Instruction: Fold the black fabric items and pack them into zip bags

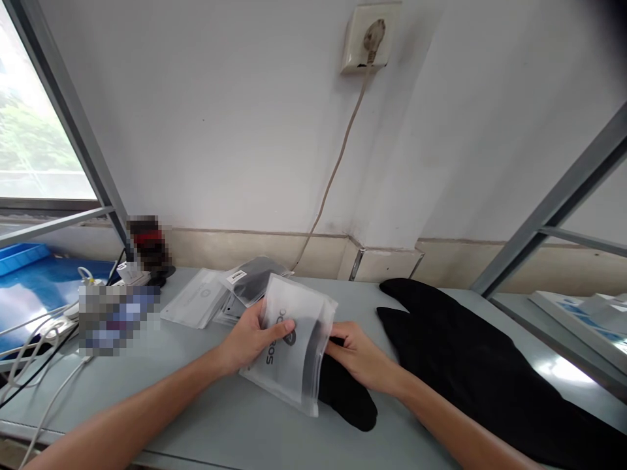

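A frosted plastic zip bag (294, 375) with a dark printed logo is tilted over the table, and my left hand (251, 338) is closed on its left side, thumb across the print. At the bag's right, open-edge side, my right hand (360, 358) pinches a black cloth piece (349, 401) with a rounded lower end. Part of that cloth is hidden behind the bag; how far it reaches inside I cannot tell. Behind my left hand lie more frosted bags (196, 299) and a dark packed bag (257, 277) with a barcode label.
A large black cloth pile (455, 356) covers the right of the grey table (196, 418). White cables (53, 339) and a power strip lie at the left, near a blue tray (24, 258). A cord (337, 163) runs from the wall socket (371, 39) behind the table.
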Available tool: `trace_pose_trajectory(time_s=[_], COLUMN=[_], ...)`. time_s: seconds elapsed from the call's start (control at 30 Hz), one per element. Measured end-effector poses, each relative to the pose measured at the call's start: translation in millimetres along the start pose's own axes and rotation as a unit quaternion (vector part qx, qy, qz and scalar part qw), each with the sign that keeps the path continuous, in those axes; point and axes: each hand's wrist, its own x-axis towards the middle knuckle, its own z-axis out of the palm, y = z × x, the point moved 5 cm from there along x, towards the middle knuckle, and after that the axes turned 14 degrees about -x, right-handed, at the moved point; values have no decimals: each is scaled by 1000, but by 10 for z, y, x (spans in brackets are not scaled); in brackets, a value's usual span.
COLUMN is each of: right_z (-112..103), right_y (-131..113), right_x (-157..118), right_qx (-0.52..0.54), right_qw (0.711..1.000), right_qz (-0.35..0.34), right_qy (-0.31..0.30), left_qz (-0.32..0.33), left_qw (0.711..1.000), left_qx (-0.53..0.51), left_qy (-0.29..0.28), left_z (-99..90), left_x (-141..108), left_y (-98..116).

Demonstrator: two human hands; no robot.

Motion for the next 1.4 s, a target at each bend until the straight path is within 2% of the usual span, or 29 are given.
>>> trace_pose_trajectory(time_s=[0.07, 0.17, 0.27, 0.37, 0.43, 0.53, 0.6, 0.67, 0.73, 0.83, 0.93, 1.07, 1.2, 1.3, 1.4], right_z=[25, -12, -104, -211, -251, -206, -137, -102, -127, -207, -231, -203, -187, -142, -83], right_y=[5, 63, 89, 95, 110, 156, 186, 195, 192, 190, 167, 142, 208, 231, 203], right_x=[-2, -3, -8, -7, 4, 24, 29, 38, 47, 37, 26, 14, -1, 9, 9], right_qx=[7, 17, 6, -10, 6, 57, 79, 101, 134, 197, 243, 248, 184, 112, 79], right_qw=[1000, 997, 985, 976, 978, 985, 985, 983, 977, 952, 934, 934, 950, 973, 982], right_qz=[1, 32, 45, 57, 73, 116, 145, 146, 125, 106, 110, 112, 132, 150, 164], right_qy=[-5, 72, 165, 210, 197, 111, 57, 56, 112, 211, 236, 230, 217, 136, 55], left_qz=[-38, -57, -29, 16, 44, 84, 89, 63, 21, -31, -36, -14, -6, 2, 23], left_qw=[997, 994, 998, 999, 996, 983, 979, 985, 993, 998, 999, 1000, 999, 998, 998], left_qx=[0, 7, 23, 21, 15, 14, 14, 5, -12, -28, -24, -23, -20, -19, -20], left_qy=[-64, -97, -50, 21, 79, 165, 184, 162, 118, 50, 8, 14, 28, 52, 54], left_z=[59, 85, 40, -21, -78, -177, -206, -187, -131, -32, 14, -18, -21, -25, -22], left_x=[-25, -38, -7, 17, 17, -5, -13, -10, -8, -20, -20, 1, -8, -22, -24], left_y=[-43, -76, -48, 13, 50, 103, 122, 112, 82, 33, -4, -19, 11, 21, 25])
